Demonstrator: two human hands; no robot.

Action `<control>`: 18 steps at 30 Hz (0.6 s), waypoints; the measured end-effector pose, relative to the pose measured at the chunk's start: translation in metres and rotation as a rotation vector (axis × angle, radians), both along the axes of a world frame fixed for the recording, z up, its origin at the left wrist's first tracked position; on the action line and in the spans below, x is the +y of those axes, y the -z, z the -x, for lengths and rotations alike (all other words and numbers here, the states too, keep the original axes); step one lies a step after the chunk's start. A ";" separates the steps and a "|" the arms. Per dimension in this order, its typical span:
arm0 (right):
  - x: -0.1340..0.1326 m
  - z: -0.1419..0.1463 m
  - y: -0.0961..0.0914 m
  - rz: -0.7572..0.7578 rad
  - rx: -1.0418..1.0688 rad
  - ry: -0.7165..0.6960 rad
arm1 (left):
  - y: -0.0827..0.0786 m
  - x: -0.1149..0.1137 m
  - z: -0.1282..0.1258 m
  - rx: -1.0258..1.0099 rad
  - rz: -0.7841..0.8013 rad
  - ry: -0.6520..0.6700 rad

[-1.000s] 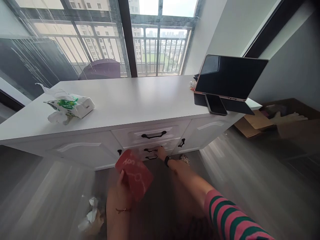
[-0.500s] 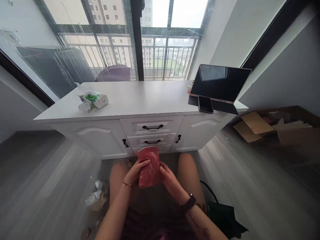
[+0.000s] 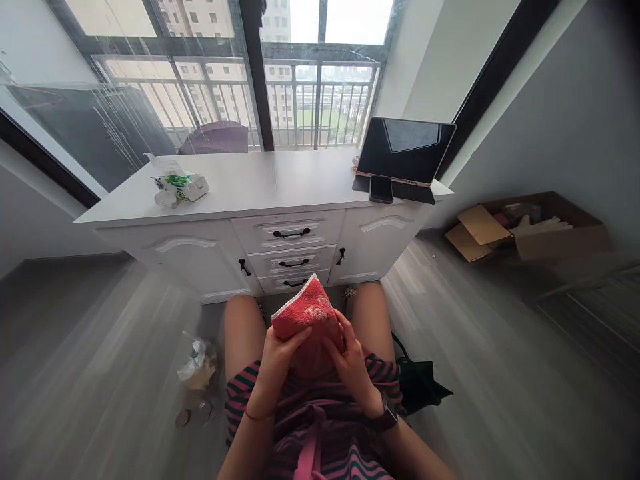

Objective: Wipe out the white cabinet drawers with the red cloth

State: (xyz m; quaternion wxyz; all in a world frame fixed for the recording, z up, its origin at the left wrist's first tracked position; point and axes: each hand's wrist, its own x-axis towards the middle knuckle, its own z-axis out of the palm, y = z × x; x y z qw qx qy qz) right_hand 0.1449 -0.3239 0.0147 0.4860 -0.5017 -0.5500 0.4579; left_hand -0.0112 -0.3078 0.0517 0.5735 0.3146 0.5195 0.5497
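Note:
A red towel (image 3: 307, 313) with pale stitching is held over my lap, between my knees. My left hand (image 3: 280, 350) grips its left side with the fingers curled round the cloth. My right hand (image 3: 350, 360) grips its right side, thumb on top; a dark watch sits on that wrist. In front of my knees stands a white cabinet (image 3: 260, 193) with three shut drawers down the middle, each with a black handle (image 3: 291, 233).
On the cabinet top lie a pack of tissues (image 3: 179, 187) at the left and a propped tablet (image 3: 404, 150) with a phone (image 3: 381, 189) at the right. Crumpled rubbish (image 3: 199, 363) lies on the floor left of me, a dark bag (image 3: 417, 387) to my right, an open cardboard box (image 3: 530, 230) far right.
My right hand has left the drawer handle and joined the left on the towel. I have drawn back from the cabinet, and the towel now sits close over my lap.

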 end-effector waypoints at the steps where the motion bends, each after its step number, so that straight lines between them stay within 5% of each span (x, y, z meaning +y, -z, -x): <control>1: -0.004 0.002 0.001 -0.003 -0.009 -0.014 | 0.001 -0.001 0.002 -0.124 0.052 0.032; 4: -0.010 0.005 0.000 -0.003 -0.006 -0.108 | 0.001 -0.004 0.008 -0.360 0.180 0.057; 10: -0.009 0.005 -0.010 -0.019 0.156 -0.248 | -0.007 -0.010 0.008 -0.435 0.236 -0.055; 18: -0.006 0.023 -0.015 0.182 0.374 -0.279 | 0.007 -0.004 0.003 -0.126 0.013 -0.154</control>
